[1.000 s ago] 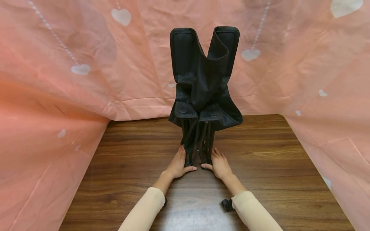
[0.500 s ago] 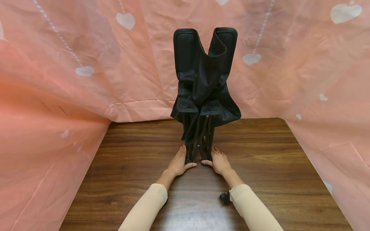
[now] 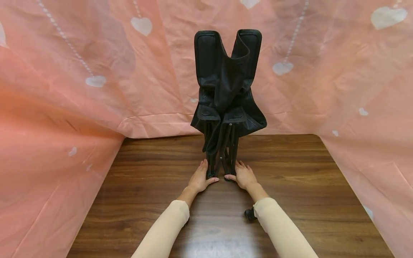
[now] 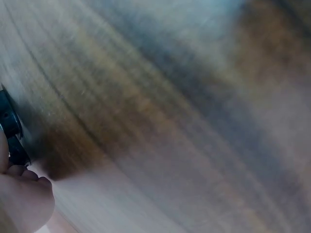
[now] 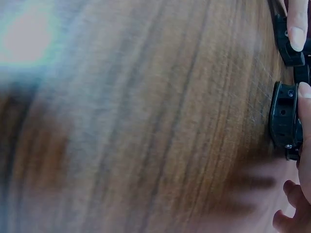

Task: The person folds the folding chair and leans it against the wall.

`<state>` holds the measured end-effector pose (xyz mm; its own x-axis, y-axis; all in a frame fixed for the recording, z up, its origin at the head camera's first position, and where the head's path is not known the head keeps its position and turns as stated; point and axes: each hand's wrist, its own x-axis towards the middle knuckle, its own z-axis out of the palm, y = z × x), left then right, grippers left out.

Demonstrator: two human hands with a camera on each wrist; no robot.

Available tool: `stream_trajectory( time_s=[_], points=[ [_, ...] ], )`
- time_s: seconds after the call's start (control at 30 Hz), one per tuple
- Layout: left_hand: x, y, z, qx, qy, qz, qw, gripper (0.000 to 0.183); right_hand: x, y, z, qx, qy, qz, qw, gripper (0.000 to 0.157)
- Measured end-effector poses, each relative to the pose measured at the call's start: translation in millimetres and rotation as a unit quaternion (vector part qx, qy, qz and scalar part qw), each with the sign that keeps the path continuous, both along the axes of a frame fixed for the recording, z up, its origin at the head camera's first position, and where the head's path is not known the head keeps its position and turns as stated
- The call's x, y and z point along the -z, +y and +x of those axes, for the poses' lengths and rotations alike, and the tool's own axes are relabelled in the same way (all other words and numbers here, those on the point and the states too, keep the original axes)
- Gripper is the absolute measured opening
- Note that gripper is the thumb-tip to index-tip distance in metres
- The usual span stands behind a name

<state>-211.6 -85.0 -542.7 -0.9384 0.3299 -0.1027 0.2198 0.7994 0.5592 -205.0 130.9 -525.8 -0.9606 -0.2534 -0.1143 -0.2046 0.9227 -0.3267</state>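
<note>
A folded black camp chair [image 3: 227, 86] with a fabric seat and narrow frame legs stands upright near the far side of the wooden table. My left hand [image 3: 198, 178] lies against the outer side of its left leg, fingers straight and thumb stretched across the front of the foot. On the other side, my right hand [image 3: 244, 176] presses the right leg the same way, fingers spread. The right wrist view shows one black plastic foot [image 5: 284, 114] beside the right thumb. In the left wrist view, part of a foot [image 4: 9, 119] appears at the edge, beside my fingertips.
The wooden table [image 3: 290, 172] ends at a pink curtain [image 3: 155, 79] with white hearts, which hangs behind and on both sides. A black device [image 3: 250, 215] sits at my right wrist, by the cream sleeve [image 3: 277, 222].
The chair has slid a little farther away from me across the table, still upright, with both hands moving along with it. The head view has shifted slightly.
</note>
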Motion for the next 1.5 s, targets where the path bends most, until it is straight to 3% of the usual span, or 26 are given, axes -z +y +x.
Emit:
stream_trajectory(
  time_s=[0.23, 0.63, 0.83, 1.17, 1.5],
  points=[
    [-4.4, 0.5, -4.3, 0.007, -0.01, -0.009, 0.9999, 0.094, 2.5, -0.6, -3.5, 0.003, -0.017, 0.0, 1.0, 0.084],
    [1.6, 4.0, -6.6, -0.006, -0.005, 0.006, 1.0, 0.089, 5.5, -2.7, -17.8, 0.009, -0.048, 0.045, 0.998, 0.081],
    [-2.2, 3.7, -15.0, 0.002, -0.009, -0.004, 0.9999, 0.086, 4.1, -3.9, -26.4, 0.008, -0.037, 0.039, 0.999, 0.084],
    [1.7, 2.3, -26.0, 0.011, -0.016, -0.037, 0.9991, 0.08, 3.2, -9.0, -39.1, 0.012, -0.061, 0.065, 0.996, 0.086],
    [-3.9, 4.3, -25.5, 0.015, -0.005, -0.039, 0.9991, 0.073, 4.7, -12.0, -46.6, 0.042, -0.069, 0.039, 0.996, 0.09]
  ],
)
